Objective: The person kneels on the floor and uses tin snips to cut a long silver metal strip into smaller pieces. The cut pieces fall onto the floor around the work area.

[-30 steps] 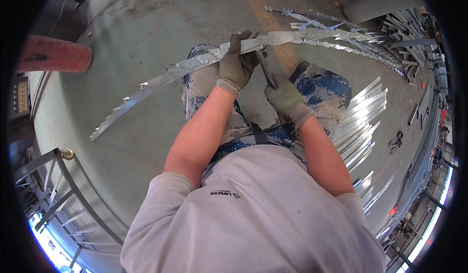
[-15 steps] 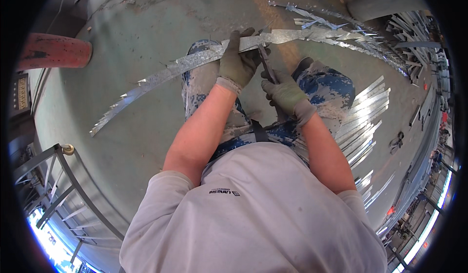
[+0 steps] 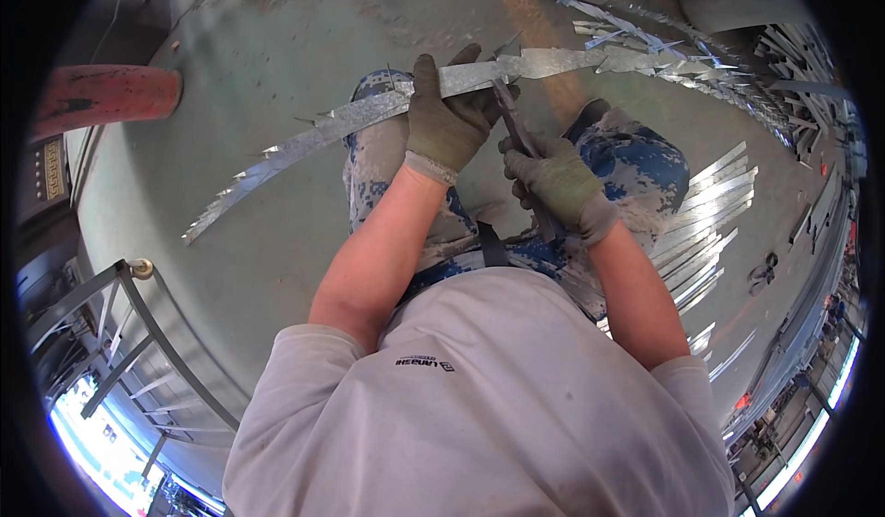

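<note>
A long silvery metal strip (image 3: 369,109) with pointed tabs along its edges stretches across in front of me, over my left knee. My left hand (image 3: 444,130), in a dark olive work glove, is closed around it near the middle, thumb on the near face. My right hand (image 3: 560,183), gloved alike, grips a dark, narrow metal hand tool (image 3: 516,120). The tool's upper end meets the strip's lower edge just right of my left hand. Its lower end sticks out below my right palm, and its exact kind cannot be made out.
More spiked strips (image 3: 664,63) lie at the upper right, beside a heap of metal pieces (image 3: 797,65). Flat bright strips (image 3: 710,213) are spread right of my right knee. A red cylinder (image 3: 115,93) stands at the left, above a metal frame (image 3: 152,323).
My right hand and the tool have shifted slightly right, and the tool's lower end now shows below the palm. The view has moved a little; my left hand keeps its hold on the strip.
</note>
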Available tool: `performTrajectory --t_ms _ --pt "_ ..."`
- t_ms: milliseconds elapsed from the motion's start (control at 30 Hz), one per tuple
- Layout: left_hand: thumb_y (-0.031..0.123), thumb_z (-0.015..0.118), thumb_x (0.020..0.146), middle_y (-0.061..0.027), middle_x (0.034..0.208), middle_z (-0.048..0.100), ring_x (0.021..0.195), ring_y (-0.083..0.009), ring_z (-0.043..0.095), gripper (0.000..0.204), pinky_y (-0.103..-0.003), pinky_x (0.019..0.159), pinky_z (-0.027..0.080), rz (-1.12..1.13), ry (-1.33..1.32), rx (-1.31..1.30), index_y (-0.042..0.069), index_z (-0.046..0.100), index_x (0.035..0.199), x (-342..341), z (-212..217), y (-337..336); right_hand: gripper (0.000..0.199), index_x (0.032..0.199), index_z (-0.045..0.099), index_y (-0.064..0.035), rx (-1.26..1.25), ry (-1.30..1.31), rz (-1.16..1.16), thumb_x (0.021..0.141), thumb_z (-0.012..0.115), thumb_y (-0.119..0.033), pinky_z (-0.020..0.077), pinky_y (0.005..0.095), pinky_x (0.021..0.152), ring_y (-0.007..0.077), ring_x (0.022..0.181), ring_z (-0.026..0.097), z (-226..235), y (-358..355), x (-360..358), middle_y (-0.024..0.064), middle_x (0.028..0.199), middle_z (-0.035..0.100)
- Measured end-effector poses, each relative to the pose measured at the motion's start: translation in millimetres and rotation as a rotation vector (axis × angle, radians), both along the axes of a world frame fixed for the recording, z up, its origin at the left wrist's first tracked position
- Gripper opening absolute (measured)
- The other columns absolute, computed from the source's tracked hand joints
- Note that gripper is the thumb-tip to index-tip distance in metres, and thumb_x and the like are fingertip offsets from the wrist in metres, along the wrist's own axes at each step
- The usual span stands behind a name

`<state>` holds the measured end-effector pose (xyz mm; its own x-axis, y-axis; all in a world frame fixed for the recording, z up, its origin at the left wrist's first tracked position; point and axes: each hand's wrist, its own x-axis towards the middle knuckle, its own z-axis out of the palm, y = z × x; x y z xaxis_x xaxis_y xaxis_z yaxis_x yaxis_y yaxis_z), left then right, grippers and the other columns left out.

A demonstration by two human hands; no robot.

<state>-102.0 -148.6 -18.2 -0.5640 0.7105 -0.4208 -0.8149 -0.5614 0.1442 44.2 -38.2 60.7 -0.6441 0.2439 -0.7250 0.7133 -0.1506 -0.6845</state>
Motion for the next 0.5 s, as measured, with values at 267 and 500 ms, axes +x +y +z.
performTrajectory --t_ms 267,500 --pt "0.062 0.064 0.105 -0.0229 0.152 0.062 0.143 -0.0422 0.057 0.076 -0.064 0.126 0.042 -0.016 0.072 -0.027 0.004 0.057 0.153 -1.3 -4.2 2.3 0.033 0.132 0.069 0.0000 -0.185 0.064 -0.025 0.105 0.070 -0.020 0.0589 0.0296 0.063 0.0134 0.072 0.069 2.8 14.2 -0.4 0.0045 0.092 0.069" --pt "0.056 0.068 0.106 -0.0226 0.148 0.064 0.138 -0.0433 0.061 0.067 -0.064 0.121 0.048 0.002 0.009 -0.034 0.005 0.062 0.149 -4.0 -2.1 4.9 0.034 0.132 0.073 -0.0010 -0.527 0.081 -0.121 0.104 0.072 -0.020 0.0637 0.0322 0.070 0.0159 0.074 0.072 2.6 26.6 -0.8 0.0056 0.094 0.073"
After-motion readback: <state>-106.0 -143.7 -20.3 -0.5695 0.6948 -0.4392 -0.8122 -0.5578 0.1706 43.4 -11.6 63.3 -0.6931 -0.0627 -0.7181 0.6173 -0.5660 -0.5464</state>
